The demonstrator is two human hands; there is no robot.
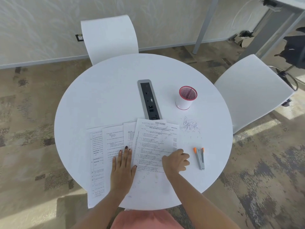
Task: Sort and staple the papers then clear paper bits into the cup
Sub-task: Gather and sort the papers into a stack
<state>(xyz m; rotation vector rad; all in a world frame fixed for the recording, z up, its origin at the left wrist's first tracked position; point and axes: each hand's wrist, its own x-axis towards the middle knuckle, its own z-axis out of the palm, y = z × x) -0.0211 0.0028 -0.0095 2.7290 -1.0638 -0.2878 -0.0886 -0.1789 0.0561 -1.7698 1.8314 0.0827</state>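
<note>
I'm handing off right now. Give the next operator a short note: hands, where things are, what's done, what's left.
Left hand: flat, palm down on the fanned papers, holding nothing.
Right hand: curled loosely on the top sheet; whether it grips the sheet is unclear.
Stapler: on the table, right of the papers, untouched.
Paper bits: small pile between stapler and cup.
Done: nothing visibly stapled; sheets not yet squared up.
Left: sort, stack, staple, then clear the bits into the cup.
</note>
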